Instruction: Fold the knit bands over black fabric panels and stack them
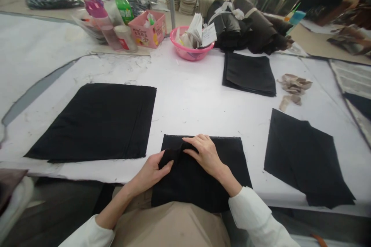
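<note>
A black fabric piece (pixel 203 185) lies in front of me, its near end hanging over the table edge against my lap. My left hand (pixel 155 170) pinches its upper left part between thumb and fingers. Close beside it, my right hand (pixel 205 152) grips a raised fold of the same cloth, thumb below and fingers above. Between the two hands the cloth is bunched up off the table. To the left is a large black fabric stack (pixel 101 119). On the right, overlapping black pieces (pixel 304 158) lie at an angle.
A folded black stack (pixel 249 73) sits farther back, near beige scraps (pixel 295 85). Behind are a pink basin (pixel 193 52) with papers, a pink box (pixel 147 31), a green bottle (pixel 121 2) and dark fabric rolls (pixel 246 23). A metal pole (pixel 171 0) rises behind the basin.
</note>
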Demonstrator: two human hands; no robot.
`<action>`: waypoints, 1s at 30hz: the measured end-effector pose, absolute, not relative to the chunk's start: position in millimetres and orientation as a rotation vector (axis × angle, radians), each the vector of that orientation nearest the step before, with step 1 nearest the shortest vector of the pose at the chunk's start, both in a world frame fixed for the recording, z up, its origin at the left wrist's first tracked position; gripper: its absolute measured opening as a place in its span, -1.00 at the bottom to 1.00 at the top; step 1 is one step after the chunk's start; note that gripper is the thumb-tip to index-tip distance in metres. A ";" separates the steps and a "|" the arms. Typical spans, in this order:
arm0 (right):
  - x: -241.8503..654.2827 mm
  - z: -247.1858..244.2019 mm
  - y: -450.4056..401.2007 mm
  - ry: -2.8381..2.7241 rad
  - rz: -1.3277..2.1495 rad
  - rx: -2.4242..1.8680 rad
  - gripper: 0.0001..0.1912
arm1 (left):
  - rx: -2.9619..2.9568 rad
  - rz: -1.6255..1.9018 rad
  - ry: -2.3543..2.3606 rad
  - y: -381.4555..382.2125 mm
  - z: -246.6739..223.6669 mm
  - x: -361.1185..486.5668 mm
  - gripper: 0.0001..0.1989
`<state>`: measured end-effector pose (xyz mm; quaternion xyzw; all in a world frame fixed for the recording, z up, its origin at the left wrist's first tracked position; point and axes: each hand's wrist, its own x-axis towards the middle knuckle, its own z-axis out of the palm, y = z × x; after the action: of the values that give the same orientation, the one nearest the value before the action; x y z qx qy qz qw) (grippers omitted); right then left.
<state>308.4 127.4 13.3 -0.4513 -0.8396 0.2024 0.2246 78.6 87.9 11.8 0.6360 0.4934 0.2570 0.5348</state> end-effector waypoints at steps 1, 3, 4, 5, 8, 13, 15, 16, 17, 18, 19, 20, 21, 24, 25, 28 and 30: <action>307.8 11.4 126.9 -2.305 0.541 -1.261 -0.67 | 1.506 0.622 1.181 88.1 13.6 78.1 -0.75; 307.0 7.9 125.9 -2.312 0.497 -1.286 -0.71 | 1.498 0.651 1.198 89.6 16.7 76.6 -0.72; 306.5 6.4 125.7 -2.331 0.470 -1.294 -0.72 | 1.494 0.665 1.210 91.1 17.5 75.5 -0.68; 305.8 5.2 125.8 -2.356 0.442 -1.299 -0.73 | 1.488 0.678 1.226 93.2 17.8 74.3 -0.64; 302.9 3.2 128.0 -2.433 0.379 -1.291 -0.73 | 1.492 0.706 1.299 103.1 15.1 70.2 -0.55; 298.8 4.2 134.4 -2.496 0.333 -1.313 -0.72 | 1.683 0.767 1.440 125.1 7.1 65.5 -0.71; 297.5 2.7 135.7 -2.479 0.342 -1.317 -0.73 | 1.797 0.779 1.430 132.2 4.4 64.1 -0.79; 296.9 1.1 135.9 -2.460 0.352 -1.321 -0.73 | 1.856 0.772 1.418 134.9 3.2 63.4 -0.82; 296.4 -1.0 135.9 -2.438 0.365 -1.328 -0.73 | 1.911 0.760 1.405 137.1 2.2 62.6 -0.84; 295.9 -3.5 135.9 -2.411 0.376 -1.336 -0.73 | 1.959 0.745 1.394 138.8 1.4 61.9 -0.85; 295.5 -6.1 135.8 -2.384 0.386 -1.348 -0.73 | 1.999 0.726 1.384 140.0 0.8 61.2 -0.85; 295.2 -8.5 135.8 -2.357 0.392 -1.360 -0.73 | 2.032 0.703 1.374 140.9 0.6 60.7 -0.84; 295.1 -10.6 136.0 -2.336 0.397 -1.368 -0.72 | 2.062 0.682 1.365 141.4 0.5 60.3 -0.83; 295.4 -13.4 136.9 -2.301 0.405 -1.371 -0.69 | 2.147 0.625 1.363 142.3 0.4 59.6 -0.81; 295.6 -13.4 137.2 -2.297 0.407 -1.366 -0.68 | 2.175 0.603 1.371 142.5 -0.1 59.4 -0.80; 296.0 -12.9 137.6 -2.287 0.394 -1.354 -0.69 | 2.266 0.541 1.388 143.0 -3.3 57.7 -0.79; 295.9 -13.4 137.6 -2.281 0.381 -1.356 -0.68 | 2.331 0.536 1.386 143.3 -5.8 55.5 -0.79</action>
<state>295.9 137.6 -13.4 -0.4925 -0.8284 0.1382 0.2283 55.5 143.3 -5.8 0.8283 0.4925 0.1903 0.1875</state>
